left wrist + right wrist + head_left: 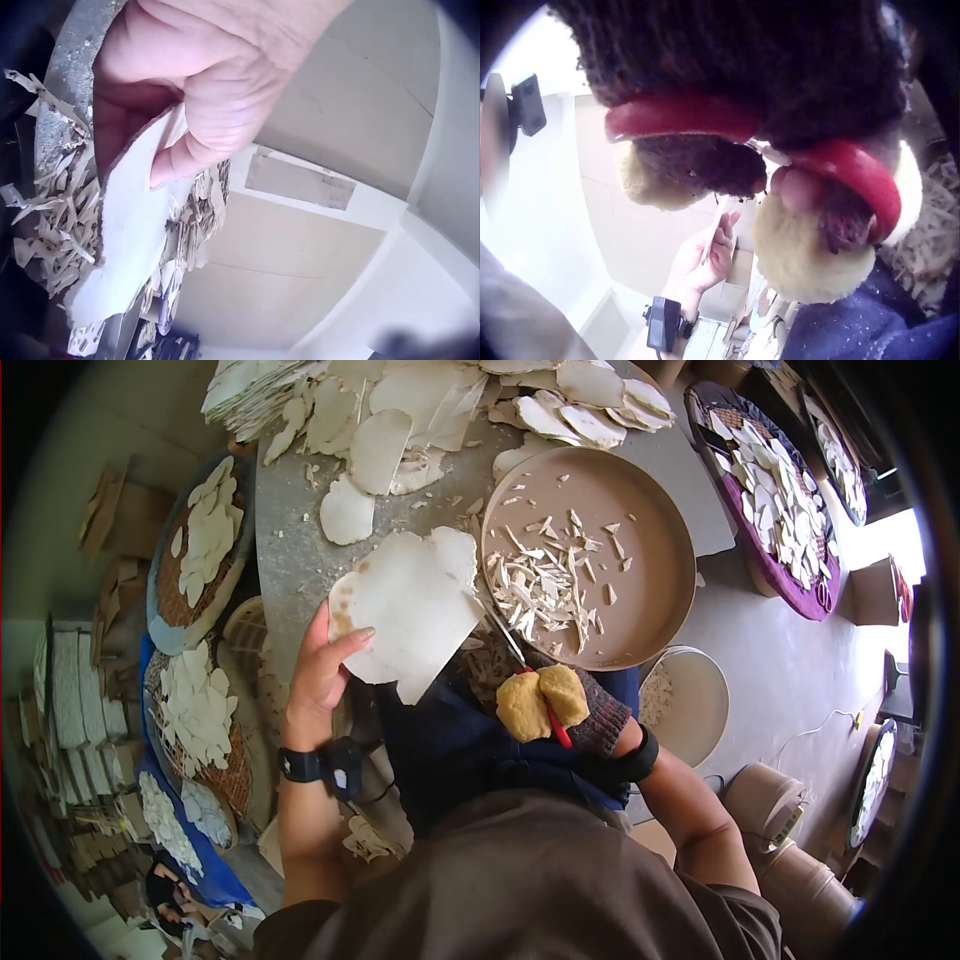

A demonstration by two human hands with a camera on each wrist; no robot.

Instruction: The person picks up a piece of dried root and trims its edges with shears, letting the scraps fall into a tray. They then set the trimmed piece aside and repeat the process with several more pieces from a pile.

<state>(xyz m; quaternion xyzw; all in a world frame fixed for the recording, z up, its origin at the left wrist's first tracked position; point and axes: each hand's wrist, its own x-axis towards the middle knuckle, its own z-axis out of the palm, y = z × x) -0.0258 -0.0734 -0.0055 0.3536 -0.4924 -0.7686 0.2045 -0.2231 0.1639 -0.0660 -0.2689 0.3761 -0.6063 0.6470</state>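
Note:
A broad, flat white piece (410,605) with a ragged outline and brown spots is pinched by the left hand (322,665), thumb on top. The left wrist view shows this pale piece (139,225) edge-on between thumb and fingers of the left hand (202,82). The right hand (595,715), in a dark knitted glove, grips red-handled scissors (560,732); their blades reach the piece's right edge beside the pan. Yellow padding (522,707) covers the glove's fingers. In the right wrist view, the gloved hand (727,60) has fingers through the red loops (682,118).
A round brown pan (655,595) holds white scraps, right of the piece. More flat pieces (380,450) lie stacked on the grey table (285,560). A pale bucket (700,705) stands below the pan. Round trays with white pieces stand at both sides.

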